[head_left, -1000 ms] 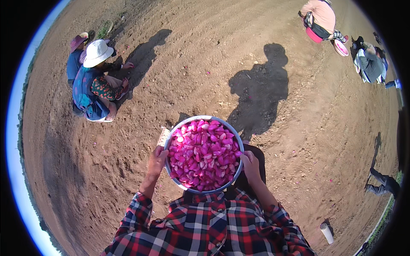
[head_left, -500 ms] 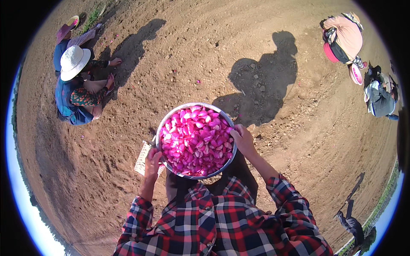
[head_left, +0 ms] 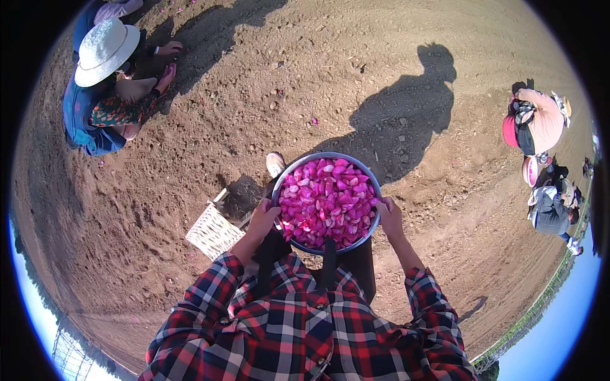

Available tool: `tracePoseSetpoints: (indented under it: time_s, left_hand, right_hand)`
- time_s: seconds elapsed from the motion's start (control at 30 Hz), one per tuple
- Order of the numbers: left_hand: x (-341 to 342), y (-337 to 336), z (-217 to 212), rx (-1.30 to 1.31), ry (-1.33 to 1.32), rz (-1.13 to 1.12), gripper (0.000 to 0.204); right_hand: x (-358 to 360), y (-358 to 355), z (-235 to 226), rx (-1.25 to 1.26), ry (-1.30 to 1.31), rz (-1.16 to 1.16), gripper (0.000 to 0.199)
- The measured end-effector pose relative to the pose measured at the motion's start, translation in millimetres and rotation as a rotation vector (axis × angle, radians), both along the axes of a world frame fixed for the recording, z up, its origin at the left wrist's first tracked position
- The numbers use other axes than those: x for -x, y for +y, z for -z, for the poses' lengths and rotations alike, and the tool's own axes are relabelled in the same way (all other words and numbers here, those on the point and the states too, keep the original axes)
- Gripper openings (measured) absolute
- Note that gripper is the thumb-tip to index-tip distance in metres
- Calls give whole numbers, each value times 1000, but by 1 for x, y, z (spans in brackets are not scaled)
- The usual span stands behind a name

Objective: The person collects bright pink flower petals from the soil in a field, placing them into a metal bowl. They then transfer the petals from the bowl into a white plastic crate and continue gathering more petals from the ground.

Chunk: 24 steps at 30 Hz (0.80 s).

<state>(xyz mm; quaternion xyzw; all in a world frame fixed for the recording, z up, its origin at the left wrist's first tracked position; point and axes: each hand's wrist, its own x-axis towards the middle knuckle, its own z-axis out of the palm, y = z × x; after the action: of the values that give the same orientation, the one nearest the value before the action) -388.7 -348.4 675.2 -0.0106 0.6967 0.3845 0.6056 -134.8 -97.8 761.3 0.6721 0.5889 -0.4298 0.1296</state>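
Observation:
In front of my body I hold a round metal basin [head_left: 377,184] by its rim, one hand on each side. It is heaped with small, glossy pink-purple pieces [head_left: 327,202] that look like shallot bulbs or cloves. The fingers of my left hand [head_left: 262,220] close round the left rim. Opposite it, my right hand [head_left: 390,217] grips the right rim, thumb toward the top edge. Dark straps hang from my checked shirt over the near rim. One pale shoe [head_left: 275,164] shows beyond the left side of the basin.
A low stool with a woven seat [head_left: 215,233] stands at my left. Tilled brown soil [head_left: 254,127] surrounds me. A person in a white hat [head_left: 107,52] crouches at far left. At right, a bent person in pink [head_left: 546,124] is beside a bowl [head_left: 530,171] and another worker [head_left: 551,211].
The basin and my hands have shifted right in view, still gripping. More of the woven stool shows now, and a shoe has appeared. The workers at right sit lower in view.

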Motion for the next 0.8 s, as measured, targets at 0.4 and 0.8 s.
tracePoseSetpoints:
  time_s: [0.4,0.8]
  left_hand:
    - [23,26,135,187,-165,-87,30]
    - [75,0,317,445,-112,-233,37]
  right_hand:
    - [35,61,160,118,40,-168,27]
    - [92,60,362,301,333,-359,33]
